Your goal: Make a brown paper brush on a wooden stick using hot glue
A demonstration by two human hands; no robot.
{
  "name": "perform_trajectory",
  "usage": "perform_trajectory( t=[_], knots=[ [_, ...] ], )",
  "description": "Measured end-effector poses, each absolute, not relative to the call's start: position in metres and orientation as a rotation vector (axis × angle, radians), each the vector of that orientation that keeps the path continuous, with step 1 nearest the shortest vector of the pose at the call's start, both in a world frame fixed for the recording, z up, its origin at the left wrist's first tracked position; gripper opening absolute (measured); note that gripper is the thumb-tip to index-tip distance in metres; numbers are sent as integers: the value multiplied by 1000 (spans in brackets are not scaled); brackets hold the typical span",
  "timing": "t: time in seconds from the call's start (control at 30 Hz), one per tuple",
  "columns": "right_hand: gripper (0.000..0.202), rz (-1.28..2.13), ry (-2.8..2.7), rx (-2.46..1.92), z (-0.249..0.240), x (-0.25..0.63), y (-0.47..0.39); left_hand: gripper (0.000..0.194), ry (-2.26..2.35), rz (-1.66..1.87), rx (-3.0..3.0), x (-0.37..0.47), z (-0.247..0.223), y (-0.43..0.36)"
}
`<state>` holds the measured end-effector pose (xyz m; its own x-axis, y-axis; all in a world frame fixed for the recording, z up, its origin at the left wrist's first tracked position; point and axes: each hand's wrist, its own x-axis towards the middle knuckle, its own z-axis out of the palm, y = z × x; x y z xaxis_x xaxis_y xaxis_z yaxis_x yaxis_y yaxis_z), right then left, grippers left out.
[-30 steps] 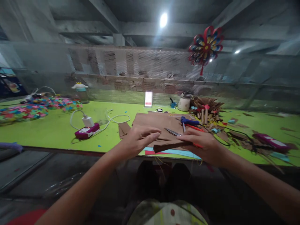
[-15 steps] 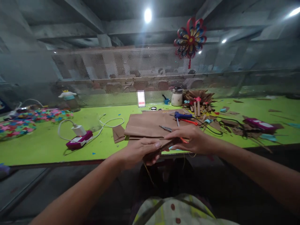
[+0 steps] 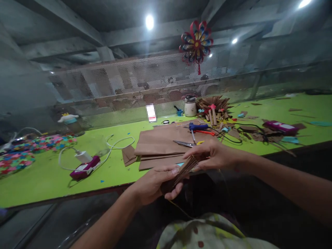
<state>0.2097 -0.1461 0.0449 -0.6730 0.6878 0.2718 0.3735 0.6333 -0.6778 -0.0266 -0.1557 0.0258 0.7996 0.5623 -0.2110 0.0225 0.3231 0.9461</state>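
A narrow bundle of folded brown paper (image 3: 183, 173), its layered edges showing, is held in front of the table edge. My left hand (image 3: 160, 181) grips its lower end, thumb on top and fingers underneath. At the upper end, my right hand (image 3: 211, 155) pinches the layers between thumb and fingers. A thin yellowish string (image 3: 181, 210) hangs below the bundle. Just beyond my hands lie brown paper sheets (image 3: 158, 141), scissors (image 3: 183, 143) with open blades, and a blue glue gun (image 3: 197, 127) beside an orange-handled tool (image 3: 207, 132).
Purple power strips (image 3: 85, 168) (image 3: 281, 127) sit left and right on the green table (image 3: 114, 173). White cable (image 3: 121, 140) loops at left near colourful paper stars (image 3: 55, 141). A jar (image 3: 190, 108), a pleated brown paper bunch (image 3: 215, 103) and a phone (image 3: 151, 113) stand behind.
The paper bundle has turned upward so its layered edges face me more. My right hand has shifted to its upper end. The whole view has tilted slightly.
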Motion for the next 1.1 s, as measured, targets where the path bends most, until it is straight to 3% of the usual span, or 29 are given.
perform_trajectory(
  t=[0.43, 0.7, 1.0, 1.1],
  knots=[
    [34, 1086, -2099, -795, 41, 206, -148, 32, 553, 434, 1129, -24, 18, -162],
    [58, 1152, -2023, -779, 37, 204, -147, 34, 584, 467, 1094, -24, 13, -166],
    [52, 1146, -2000, -797, 30, 205, -146, 37, 614, 456, 1089, -23, 14, -166],
    [39, 1167, -2011, -794, 30, 204, -147, 39, 620, 458, 1094, -22, 12, -164]
  ],
)
